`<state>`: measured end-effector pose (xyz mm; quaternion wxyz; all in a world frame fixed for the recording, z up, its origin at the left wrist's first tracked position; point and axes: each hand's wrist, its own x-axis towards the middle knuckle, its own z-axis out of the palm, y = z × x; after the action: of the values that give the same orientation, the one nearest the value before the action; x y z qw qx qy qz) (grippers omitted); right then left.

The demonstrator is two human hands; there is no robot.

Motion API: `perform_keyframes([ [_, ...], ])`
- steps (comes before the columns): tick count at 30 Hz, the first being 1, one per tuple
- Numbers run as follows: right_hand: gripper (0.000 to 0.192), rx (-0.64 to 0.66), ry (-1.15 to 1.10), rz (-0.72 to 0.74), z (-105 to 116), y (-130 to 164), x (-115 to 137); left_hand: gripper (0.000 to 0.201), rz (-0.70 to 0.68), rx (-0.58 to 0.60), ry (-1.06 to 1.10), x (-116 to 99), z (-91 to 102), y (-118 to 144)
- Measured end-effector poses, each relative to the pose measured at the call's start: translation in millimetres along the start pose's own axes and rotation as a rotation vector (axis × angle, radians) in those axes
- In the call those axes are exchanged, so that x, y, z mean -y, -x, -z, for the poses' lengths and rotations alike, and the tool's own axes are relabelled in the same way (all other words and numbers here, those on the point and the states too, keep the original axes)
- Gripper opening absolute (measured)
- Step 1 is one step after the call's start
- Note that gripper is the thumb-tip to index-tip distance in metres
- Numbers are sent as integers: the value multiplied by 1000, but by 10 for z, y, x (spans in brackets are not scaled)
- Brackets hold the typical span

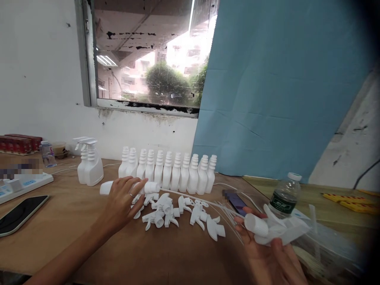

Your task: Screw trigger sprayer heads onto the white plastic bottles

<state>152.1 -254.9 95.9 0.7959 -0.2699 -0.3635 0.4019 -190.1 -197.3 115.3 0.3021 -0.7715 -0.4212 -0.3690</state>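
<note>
Phone, water bottle, blue curtain.

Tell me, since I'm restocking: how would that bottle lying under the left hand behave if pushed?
The lying bottle looks round, so it may roll. White thin plastic, apparently empty: probably light. The left hand rests on it.

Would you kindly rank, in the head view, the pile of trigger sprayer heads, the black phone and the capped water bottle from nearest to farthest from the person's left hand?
From the left hand:
1. Pile of trigger sprayer heads, just right of the fingers.
2. Black phone, at the table's left edge.
3. Capped water bottle, far right, behind the right hand.
</note>
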Motion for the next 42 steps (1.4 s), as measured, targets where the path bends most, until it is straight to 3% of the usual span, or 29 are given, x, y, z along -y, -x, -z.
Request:
perform_keyframes([
  [5, 28, 134, 53, -39, 50, 14, -41, 42, -49, 11, 93, -212, 36, 14],
  [9, 33, 300, 43, -23, -79, 65, 1, 47, -116, 48, 209, -483, 133, 18],
  [16, 31, 334, 358, -33, -326, 53, 69, 53, -105, 144, 423, -827, 159, -13],
  [21, 44, 480, 430, -77, -562, -107, 178, 55, -11, 218, 634, -964, 159, -100],
  [26, 32, 684, 443, -85, -820, -214, 201, 48, 160, 275, 954, -1058, 87, -138],
  [34, 26, 736, 395, -165, -997, -223, -68, 43, 462, 272, 1194, -1039, -168, 35],
  [37, 26, 742, 390, -168, -1083, -237, -149, 50, 576, 237, 1221, -956, -280, 121],
  [42, 34, 759, 243, -236, -1200, -253, -342, 64, 602, -49, 1372, -810, -170, -130],
])
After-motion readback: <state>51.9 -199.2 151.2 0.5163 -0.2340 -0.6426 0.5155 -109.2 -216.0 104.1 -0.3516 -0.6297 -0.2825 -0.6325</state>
